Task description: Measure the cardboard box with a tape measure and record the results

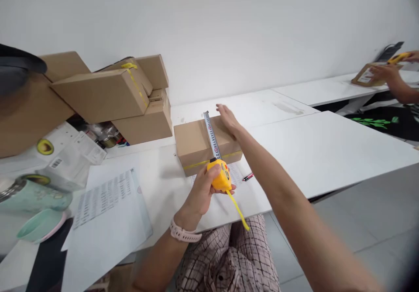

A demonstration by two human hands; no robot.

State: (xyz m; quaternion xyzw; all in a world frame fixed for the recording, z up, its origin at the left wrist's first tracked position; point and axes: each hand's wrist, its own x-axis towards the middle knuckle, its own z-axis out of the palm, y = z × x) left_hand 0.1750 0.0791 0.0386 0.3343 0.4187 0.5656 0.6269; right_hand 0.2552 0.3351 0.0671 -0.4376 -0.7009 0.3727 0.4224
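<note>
My left hand [203, 187] is wrapped round a yellow tape measure [220, 175] in front of a closed cardboard box [193, 138]. Its metal blade [211, 135] stretches away from me across the top of the box, with the end hook near the far edge. A yellow strap [238, 211] dangles from the case. Flat against the right end of the box rests my right hand [229, 118], fingers stretched out and holding nothing. A printed sheet [236, 176] lies partly under the box, and a red and black pen [248, 177] is beside it.
Stacked cardboard boxes [98, 95] stand at the left. Nearer are printed papers [108, 204], a mint green bottle [42, 198] and a mint green lid [41, 225]. At far right another person's hands [388, 73] hold a yellow tool by a box [365, 76].
</note>
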